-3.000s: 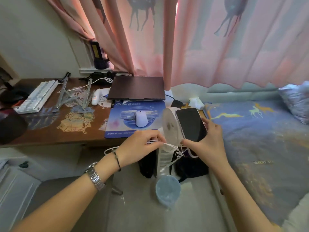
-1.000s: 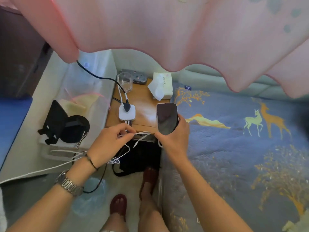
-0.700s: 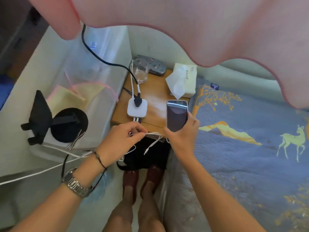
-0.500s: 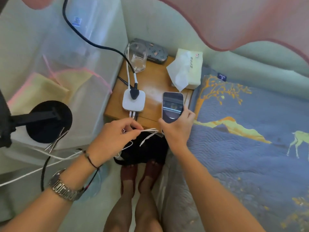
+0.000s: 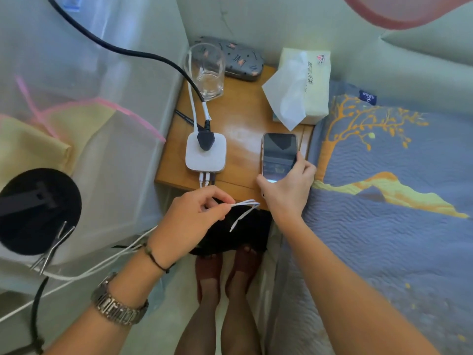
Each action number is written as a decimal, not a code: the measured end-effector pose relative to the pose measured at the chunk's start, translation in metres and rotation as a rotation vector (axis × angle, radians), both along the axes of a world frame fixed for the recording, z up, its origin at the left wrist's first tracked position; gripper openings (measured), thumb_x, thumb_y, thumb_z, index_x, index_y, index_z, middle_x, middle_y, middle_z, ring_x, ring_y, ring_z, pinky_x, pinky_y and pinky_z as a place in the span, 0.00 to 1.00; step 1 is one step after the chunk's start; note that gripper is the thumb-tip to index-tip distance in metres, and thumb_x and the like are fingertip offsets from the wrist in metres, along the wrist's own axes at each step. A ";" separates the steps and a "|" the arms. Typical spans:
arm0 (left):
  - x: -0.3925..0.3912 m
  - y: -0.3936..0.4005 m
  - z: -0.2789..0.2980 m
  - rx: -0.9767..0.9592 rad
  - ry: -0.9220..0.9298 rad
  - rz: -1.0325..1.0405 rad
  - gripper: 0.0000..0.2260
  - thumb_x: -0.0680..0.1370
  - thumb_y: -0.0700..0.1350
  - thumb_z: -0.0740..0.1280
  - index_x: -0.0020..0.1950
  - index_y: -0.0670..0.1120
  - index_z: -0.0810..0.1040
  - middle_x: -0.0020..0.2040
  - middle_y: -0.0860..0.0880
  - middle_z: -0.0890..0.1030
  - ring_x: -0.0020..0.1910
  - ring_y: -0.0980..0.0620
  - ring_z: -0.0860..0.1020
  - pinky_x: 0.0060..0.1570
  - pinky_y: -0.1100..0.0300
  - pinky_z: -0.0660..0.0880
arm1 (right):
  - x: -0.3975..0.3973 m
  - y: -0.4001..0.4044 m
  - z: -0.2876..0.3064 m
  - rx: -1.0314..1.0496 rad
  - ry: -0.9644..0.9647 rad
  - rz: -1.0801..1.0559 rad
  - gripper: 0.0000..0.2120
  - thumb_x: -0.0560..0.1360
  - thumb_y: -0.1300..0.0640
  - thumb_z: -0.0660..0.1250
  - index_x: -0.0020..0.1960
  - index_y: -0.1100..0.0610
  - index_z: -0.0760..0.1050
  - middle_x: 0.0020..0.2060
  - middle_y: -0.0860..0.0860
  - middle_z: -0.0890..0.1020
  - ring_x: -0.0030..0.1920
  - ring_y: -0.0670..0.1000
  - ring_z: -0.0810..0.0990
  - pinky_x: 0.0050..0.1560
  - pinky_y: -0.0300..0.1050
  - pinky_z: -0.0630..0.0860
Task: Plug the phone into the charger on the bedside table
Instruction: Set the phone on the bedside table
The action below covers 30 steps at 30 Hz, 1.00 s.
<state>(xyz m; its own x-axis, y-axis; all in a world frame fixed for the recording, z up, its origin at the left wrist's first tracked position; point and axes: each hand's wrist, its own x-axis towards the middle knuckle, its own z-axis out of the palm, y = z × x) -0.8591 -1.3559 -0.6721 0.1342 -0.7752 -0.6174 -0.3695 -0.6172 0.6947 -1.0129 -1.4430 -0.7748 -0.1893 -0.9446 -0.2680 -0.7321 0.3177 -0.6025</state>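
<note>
A dark-screened phone point(image 5: 279, 155) lies flat over the right side of the wooden bedside table point(image 5: 240, 124), and my right hand point(image 5: 288, 190) grips its near end. A white square charger point(image 5: 206, 155) sits at the middle of the table with a black plug on top and two white cables leaving its front edge. My left hand point(image 5: 195, 221) pinches white charging cables point(image 5: 243, 204) just in front of the table's edge. The cable ends hang loose between my hands, short of the phone's bottom edge.
A clear glass point(image 5: 206, 70), a patterned grey case point(image 5: 235, 58) and a tissue pack point(image 5: 305, 85) stand at the table's back. A blue quilted bed point(image 5: 384, 201) borders the right; clear storage bags point(image 5: 84, 111) and a black round stand point(image 5: 38, 211) are left. A black bag point(image 5: 235, 237) lies below.
The view has swung from the desk down onto the bedside table. My right hand has brought the phone down over the table's right side. My left hand still holds the white cables.
</note>
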 end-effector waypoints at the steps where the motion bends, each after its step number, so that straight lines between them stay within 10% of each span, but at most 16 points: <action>1: -0.001 -0.001 -0.001 -0.001 0.005 0.000 0.04 0.75 0.49 0.67 0.44 0.57 0.81 0.38 0.50 0.83 0.44 0.48 0.80 0.49 0.55 0.77 | 0.000 0.001 -0.001 -0.002 0.008 -0.002 0.43 0.62 0.50 0.74 0.72 0.55 0.59 0.62 0.54 0.66 0.64 0.53 0.67 0.54 0.39 0.64; 22: 0.002 0.022 -0.006 0.031 0.039 0.048 0.05 0.75 0.48 0.67 0.46 0.57 0.81 0.34 0.54 0.79 0.28 0.61 0.71 0.32 0.69 0.67 | 0.002 0.000 0.001 0.092 0.183 0.061 0.47 0.63 0.41 0.76 0.73 0.57 0.58 0.65 0.56 0.66 0.66 0.57 0.64 0.68 0.51 0.62; 30: 0.003 0.036 0.028 -0.021 0.089 0.057 0.04 0.76 0.48 0.67 0.47 0.55 0.81 0.34 0.54 0.79 0.26 0.63 0.72 0.32 0.68 0.69 | -0.018 0.046 0.053 -0.055 -0.109 -0.002 0.20 0.74 0.55 0.67 0.65 0.57 0.71 0.59 0.53 0.74 0.61 0.51 0.71 0.64 0.47 0.68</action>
<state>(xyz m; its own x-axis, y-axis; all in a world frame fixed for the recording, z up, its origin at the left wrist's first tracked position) -0.8559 -1.3198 -0.6442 0.1237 -0.7810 -0.6121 -0.2705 -0.6200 0.7365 -1.0308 -1.3966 -0.7221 -0.1639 -0.9581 -0.2347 -0.6605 0.2833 -0.6953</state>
